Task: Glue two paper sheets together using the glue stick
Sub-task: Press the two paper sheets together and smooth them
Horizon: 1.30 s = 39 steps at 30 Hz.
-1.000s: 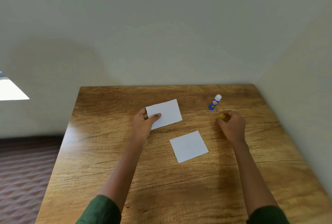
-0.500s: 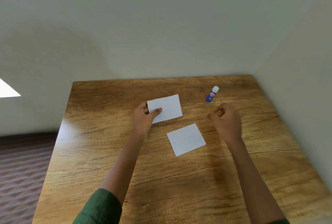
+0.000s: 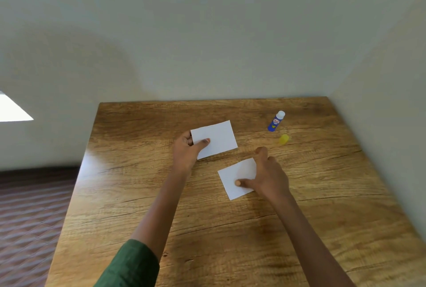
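The left hand pinches the far white rectangular paper sheet at its left edge, thumb on top. The right hand spreads open fingers over the near white sheet, thumb pressing it onto the wooden surface. The blue glue stick, label unreadable, lies beside its yellow cap.

On the desk, one paper sheet sits near the middle, toward the far edge, pinched at its left side by the left hand. A second sheet lies flat nearer and to the right, the right hand resting on its right side. Near the far right corner stands the glue stick, with its cap just in front of it.
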Motion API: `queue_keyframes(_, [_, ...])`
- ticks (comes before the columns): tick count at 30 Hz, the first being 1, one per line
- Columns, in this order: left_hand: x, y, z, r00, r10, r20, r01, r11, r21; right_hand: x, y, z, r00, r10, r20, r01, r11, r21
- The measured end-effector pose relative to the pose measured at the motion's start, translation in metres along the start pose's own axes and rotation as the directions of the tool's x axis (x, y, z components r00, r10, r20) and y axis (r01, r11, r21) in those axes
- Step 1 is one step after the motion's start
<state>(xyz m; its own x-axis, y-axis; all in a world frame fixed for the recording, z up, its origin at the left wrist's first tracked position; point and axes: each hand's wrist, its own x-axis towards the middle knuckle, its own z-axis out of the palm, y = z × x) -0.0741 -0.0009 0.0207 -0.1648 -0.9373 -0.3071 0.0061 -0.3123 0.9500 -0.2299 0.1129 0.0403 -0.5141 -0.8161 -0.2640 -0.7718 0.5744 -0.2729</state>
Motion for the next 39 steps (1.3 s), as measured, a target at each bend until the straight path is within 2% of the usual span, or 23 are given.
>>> queue_keyframes(5, [-0.001,0.001,0.000,1.000,0.000,-0.004,0.000,1.000,-0.003,-0.002,-0.001,0.000,1.000,-0.006,0.008,0.005,0.995,0.097])
queue_keyframes(9, [-0.001,0.002,0.000,1.000,0.002,0.007,-0.002,1.000,-0.017,-0.002,0.002,-0.002,0.996,-0.032,0.087,-0.002,0.930,0.367])
queue_keyframes(14, [-0.001,0.001,-0.001,1.000,-0.006,0.010,0.006,1.000,-0.015,-0.001,0.010,-0.011,0.989,-0.019,0.144,-0.075,0.782,0.618])
queue_keyframes(20, [0.003,-0.001,-0.002,0.998,-0.050,0.031,0.049,0.999,0.021,0.005,0.020,-0.017,0.975,0.006,0.222,-0.193,0.512,0.837])
queue_keyframes(23, [0.004,-0.002,-0.003,0.995,-0.080,0.066,0.075,0.995,0.068,0.011,0.018,-0.019,0.978,0.028,0.207,-0.202,0.382,0.902])
queue_keyframes(26, [0.007,-0.001,-0.003,0.988,-0.114,0.108,0.101,0.987,0.121,0.018,0.005,-0.020,0.984,-0.001,0.181,-0.172,0.299,0.939])
queue_keyframes(29, [0.010,0.003,-0.004,0.966,-0.192,0.173,0.178,0.980,0.091,0.029,-0.011,-0.017,0.982,-0.034,0.183,-0.168,0.271,0.948])
queue_keyframes(32, [0.008,0.009,-0.011,0.911,-0.297,0.287,0.329,0.942,-0.069,0.040,-0.024,-0.013,0.979,-0.051,0.197,-0.176,0.275,0.945])
queue_keyframes(35, [0.006,0.008,-0.023,0.868,-0.301,0.395,0.385,0.910,-0.152,0.050,-0.033,-0.010,0.977,-0.045,0.206,-0.190,0.239,0.952])
queue_keyframes(39, [0.005,0.007,-0.027,0.862,-0.283,0.421,0.387,0.904,-0.184,0.056,-0.045,-0.002,0.972,-0.069,0.227,-0.208,0.215,0.954])
